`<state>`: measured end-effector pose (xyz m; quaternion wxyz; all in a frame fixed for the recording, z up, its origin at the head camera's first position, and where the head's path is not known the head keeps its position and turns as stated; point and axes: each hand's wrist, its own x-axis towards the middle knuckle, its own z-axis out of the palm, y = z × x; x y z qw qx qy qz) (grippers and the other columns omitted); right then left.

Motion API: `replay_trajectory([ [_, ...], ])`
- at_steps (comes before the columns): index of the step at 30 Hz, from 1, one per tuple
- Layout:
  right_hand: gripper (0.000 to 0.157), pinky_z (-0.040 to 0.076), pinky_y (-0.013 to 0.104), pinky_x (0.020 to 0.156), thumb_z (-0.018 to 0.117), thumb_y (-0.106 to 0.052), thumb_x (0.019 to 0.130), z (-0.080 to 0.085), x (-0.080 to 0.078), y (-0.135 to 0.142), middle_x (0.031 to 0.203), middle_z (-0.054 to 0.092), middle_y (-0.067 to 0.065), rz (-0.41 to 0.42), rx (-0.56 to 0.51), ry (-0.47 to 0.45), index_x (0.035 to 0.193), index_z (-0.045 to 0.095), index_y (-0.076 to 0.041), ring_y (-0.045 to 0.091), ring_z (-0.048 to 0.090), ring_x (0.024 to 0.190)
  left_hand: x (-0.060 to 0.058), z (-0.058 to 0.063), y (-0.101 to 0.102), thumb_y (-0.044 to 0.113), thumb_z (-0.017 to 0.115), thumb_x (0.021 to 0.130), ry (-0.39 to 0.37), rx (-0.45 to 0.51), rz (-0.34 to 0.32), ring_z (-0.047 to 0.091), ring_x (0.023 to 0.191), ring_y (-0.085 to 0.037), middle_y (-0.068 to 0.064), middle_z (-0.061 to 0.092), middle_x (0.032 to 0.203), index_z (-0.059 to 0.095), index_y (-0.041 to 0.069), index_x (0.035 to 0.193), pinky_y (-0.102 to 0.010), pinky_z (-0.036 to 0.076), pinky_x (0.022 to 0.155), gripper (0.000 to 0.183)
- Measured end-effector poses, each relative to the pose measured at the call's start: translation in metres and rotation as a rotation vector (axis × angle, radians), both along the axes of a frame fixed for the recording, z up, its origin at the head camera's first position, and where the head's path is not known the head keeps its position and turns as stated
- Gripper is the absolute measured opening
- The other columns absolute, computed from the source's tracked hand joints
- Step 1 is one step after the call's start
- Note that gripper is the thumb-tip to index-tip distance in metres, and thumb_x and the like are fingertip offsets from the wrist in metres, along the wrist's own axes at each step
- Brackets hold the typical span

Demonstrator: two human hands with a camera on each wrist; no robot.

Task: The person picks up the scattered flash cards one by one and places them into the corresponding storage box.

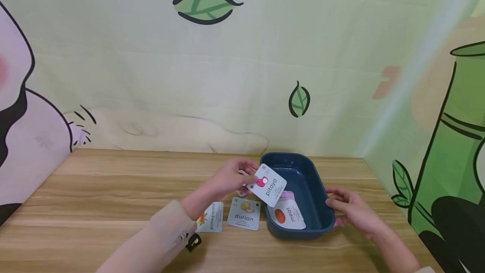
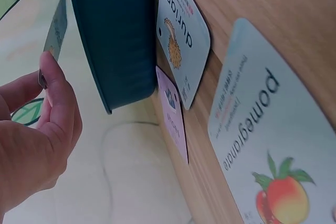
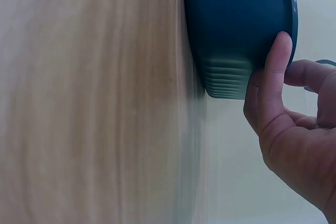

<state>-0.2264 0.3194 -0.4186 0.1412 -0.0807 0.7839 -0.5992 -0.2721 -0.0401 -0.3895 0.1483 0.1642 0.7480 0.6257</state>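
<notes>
Left hand (image 1: 235, 177) pinched the pitoya card (image 1: 272, 193) above the blue bin (image 1: 308, 199), near its left rim; right hand's (image 1: 351, 210) fingers gripped the right rim. Step, by my reading: card transfer. Next move likely called for steadying the bin, clearing the rim.

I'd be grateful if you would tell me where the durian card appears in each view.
Head: the durian card is at lower centre, just left of the dark blue bin.
Left wrist: upper middle, immediately right of the bin.
Right wrist: not in it.
Shared landmark: the bin, visible in all three views.
</notes>
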Motion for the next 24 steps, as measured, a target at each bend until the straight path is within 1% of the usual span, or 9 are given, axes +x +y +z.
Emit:
replay_trajectory([
  [4, 0.06, 0.06, 0.036, 0.062, 0.056, -0.011, 0.104, 0.001, 0.001, 0.0, 0.11, 0.059, 0.017, -0.003, 0.008, -0.001, 0.148, 0.028, 0.018, 0.022, 0.066, 0.093, -0.001, -0.001, 0.009, -0.001, 0.067, 0.096, 0.014, -0.002, -0.017, 0.066, 0.085, -0.025, -0.016, 0.06, 0.104, 0.062, -0.003, 0.126, -0.043, 0.062, 0.075, 0.031],
  [7, 0.059, 0.06, 0.036, 0.062, 0.056, -0.01, 0.104, 0.001, 0.002, 0.0, 0.109, 0.059, 0.016, -0.002, 0.007, -0.001, 0.148, 0.028, 0.018, 0.021, 0.066, 0.093, -0.002, -0.002, 0.014, -0.003, 0.068, 0.095, 0.021, -0.005, -0.022, 0.067, 0.083, -0.024, -0.016, 0.061, 0.102, 0.062, -0.005, 0.125, -0.048, 0.062, 0.077, 0.031],
  [11, 0.059, 0.06, 0.035, 0.062, 0.056, -0.01, 0.104, 0.002, 0.002, -0.001, 0.109, 0.059, 0.016, 0.003, 0.003, 0.001, 0.148, 0.028, 0.019, 0.022, 0.066, 0.092, -0.003, -0.005, 0.018, -0.003, 0.069, 0.094, 0.029, -0.033, -0.022, 0.068, 0.08, -0.023, -0.015, 0.061, 0.1, 0.062, -0.006, 0.123, -0.045, 0.062, 0.073, 0.03],
  [18, 0.059, 0.06, 0.036, 0.062, 0.056, -0.01, 0.105, 0.001, 0.001, -0.002, 0.111, 0.059, 0.018, 0.001, 0.007, -0.005, 0.148, 0.028, 0.019, 0.023, 0.066, 0.092, -0.002, -0.006, 0.024, 0.001, 0.074, 0.093, 0.027, -0.114, -0.006, 0.069, 0.077, -0.023, -0.013, 0.063, 0.098, 0.065, -0.004, 0.118, -0.044, 0.062, 0.074, 0.027],
  [22, 0.059, 0.06, 0.036, 0.062, 0.056, -0.01, 0.104, 0.001, 0.001, -0.001, 0.11, 0.059, 0.017, -0.006, 0.006, -0.006, 0.148, 0.028, 0.018, 0.022, 0.066, 0.091, -0.001, -0.007, 0.028, 0.003, 0.075, 0.092, 0.013, -0.141, -0.011, 0.068, 0.072, -0.022, -0.012, 0.063, 0.096, 0.067, -0.003, 0.114, -0.036, 0.062, 0.067, 0.024],
  [24, 0.059, 0.06, 0.036, 0.062, 0.056, -0.01, 0.104, 0.001, 0.001, -0.001, 0.109, 0.059, 0.016, -0.009, 0.006, -0.005, 0.148, 0.028, 0.018, 0.022, 0.065, 0.09, -0.001, -0.007, 0.029, 0.004, 0.076, 0.092, 0.013, -0.146, -0.014, 0.067, 0.068, -0.022, -0.013, 0.063, 0.094, 0.067, -0.003, 0.112, -0.034, 0.062, 0.065, 0.023],
])
